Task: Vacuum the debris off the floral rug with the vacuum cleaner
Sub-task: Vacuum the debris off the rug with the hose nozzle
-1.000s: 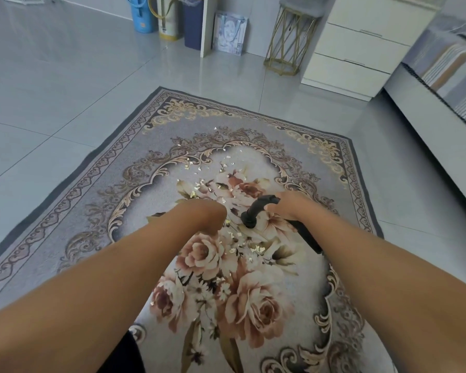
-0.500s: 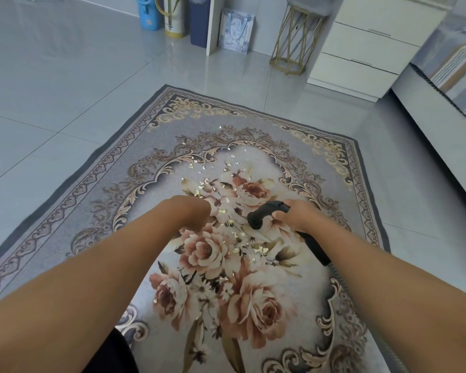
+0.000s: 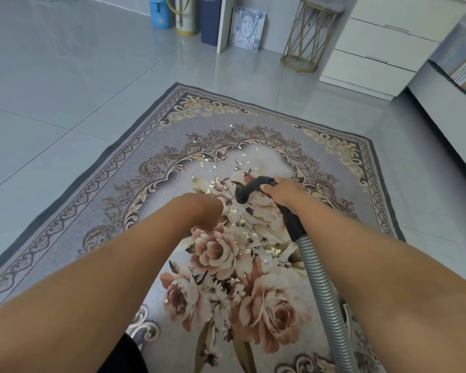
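- Floral rug (image 3: 151, 200): is lying on the grey tiled floor, filling the centre and lower frame.
- Debris (image 3: 213, 184): gold flakes are lying scattered over the rug's flower pattern at centre frame.
- Vacuum handle (image 3: 249, 188): black and curved, just right of centre; the right hand (image 3: 279, 192) is gripping it, fingers wrapping round.
- Grey ribbed hose (image 3: 323, 292): is running from the handle to the lower right edge.
- Left hand (image 3: 202, 211): is hanging knuckles-up beside the handle, fingers curling under; whether it is holding anything cannot be told.
- White drawer unit (image 3: 382, 47) and gold wire stand (image 3: 307, 36): are standing at upper right.

Left of the rug (image 3: 151, 162), tile floor (image 3: 65, 76) lies open; dresser (image 3: 382, 49) and bed (image 3: 441, 103) hem the right.
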`<state>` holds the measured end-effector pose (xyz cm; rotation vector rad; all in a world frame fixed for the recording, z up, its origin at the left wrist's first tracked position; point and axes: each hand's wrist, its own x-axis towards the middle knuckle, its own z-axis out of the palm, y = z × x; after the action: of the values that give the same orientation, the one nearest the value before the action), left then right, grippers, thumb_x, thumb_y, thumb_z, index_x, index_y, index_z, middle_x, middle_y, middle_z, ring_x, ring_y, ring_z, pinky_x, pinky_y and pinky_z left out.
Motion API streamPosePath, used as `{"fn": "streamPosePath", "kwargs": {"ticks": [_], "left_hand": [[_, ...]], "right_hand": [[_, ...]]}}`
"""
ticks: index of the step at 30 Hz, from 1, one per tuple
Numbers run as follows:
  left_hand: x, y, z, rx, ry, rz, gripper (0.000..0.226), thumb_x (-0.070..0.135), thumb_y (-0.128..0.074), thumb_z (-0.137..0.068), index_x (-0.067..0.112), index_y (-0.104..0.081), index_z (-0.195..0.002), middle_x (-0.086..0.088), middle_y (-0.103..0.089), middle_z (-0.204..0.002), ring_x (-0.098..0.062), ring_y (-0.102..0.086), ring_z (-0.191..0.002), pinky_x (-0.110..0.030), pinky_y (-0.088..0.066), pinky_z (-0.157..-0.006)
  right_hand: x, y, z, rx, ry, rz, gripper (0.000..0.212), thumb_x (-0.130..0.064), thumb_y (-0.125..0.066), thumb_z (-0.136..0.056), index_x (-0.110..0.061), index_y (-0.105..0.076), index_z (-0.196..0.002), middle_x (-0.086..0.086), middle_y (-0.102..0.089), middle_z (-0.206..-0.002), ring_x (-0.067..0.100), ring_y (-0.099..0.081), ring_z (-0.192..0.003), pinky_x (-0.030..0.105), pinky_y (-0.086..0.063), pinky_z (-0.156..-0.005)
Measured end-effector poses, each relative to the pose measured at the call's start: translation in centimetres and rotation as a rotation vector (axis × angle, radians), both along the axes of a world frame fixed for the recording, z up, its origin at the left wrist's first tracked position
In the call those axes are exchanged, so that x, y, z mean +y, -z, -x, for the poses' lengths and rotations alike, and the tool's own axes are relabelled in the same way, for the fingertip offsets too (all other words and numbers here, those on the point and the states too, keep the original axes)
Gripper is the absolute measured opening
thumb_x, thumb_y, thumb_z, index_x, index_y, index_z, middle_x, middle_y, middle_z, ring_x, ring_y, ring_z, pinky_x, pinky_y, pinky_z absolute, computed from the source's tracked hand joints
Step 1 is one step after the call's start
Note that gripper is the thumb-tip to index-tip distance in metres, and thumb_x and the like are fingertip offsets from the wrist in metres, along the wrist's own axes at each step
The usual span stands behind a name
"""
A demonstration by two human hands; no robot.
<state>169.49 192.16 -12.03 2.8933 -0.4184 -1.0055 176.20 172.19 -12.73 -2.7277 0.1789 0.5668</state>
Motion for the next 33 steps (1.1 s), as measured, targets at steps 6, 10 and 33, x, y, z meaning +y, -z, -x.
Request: {"fn": "streamPosePath", "kwargs": {"ticks": [6,10,33], "left_hand": [[0.1,-0.5,0.2,-0.059,0.040,-0.007,0.032,0.026,-0.066,-0.089,0.012,-0.065,-0.117,-0.005,-0.063,-0.120,-0.024,-0.061,-0.109,-0.031,-0.049,-0.086],[0.0,-0.7,0.3,-0.051,0.059,-0.035,0.030,0.024,-0.065,-0.090,0.011,-0.065,-0.117,-0.006,-0.063,-0.121,-0.021,-0.061,-0.099,-0.030,-0.048,-0.082],[-2.5,-0.5,1.0,0.042,0.094,-0.084,0.030,0.021,-0.066,-0.089,0.014,-0.062,-0.118,-0.008,-0.068,-0.109,-0.023,-0.070,-0.091,-0.039,-0.057,-0.086]], "right_hand": [[0.5,-1.9,-1.0,0.163,0.027,0.004,0.063,-0.047,-0.048,-0.099,-0.002,-0.043,-0.142,0.017,-0.050,-0.139,0.033,-0.055,-0.115,0.034,-0.043,-0.087],[0.4,-2.5,-0.2,0.207,-0.017,0.034,0.067,-0.049,-0.046,-0.099,-0.002,-0.038,-0.146,0.017,-0.046,-0.145,0.033,-0.051,-0.124,0.035,-0.040,-0.093],[-6.0,-3.1,7.4,0.189,-0.182,0.168,0.062,-0.049,-0.043,-0.099,-0.016,-0.033,-0.151,0.009,-0.060,-0.115,0.025,-0.058,-0.097,0.033,-0.043,-0.083]]}}
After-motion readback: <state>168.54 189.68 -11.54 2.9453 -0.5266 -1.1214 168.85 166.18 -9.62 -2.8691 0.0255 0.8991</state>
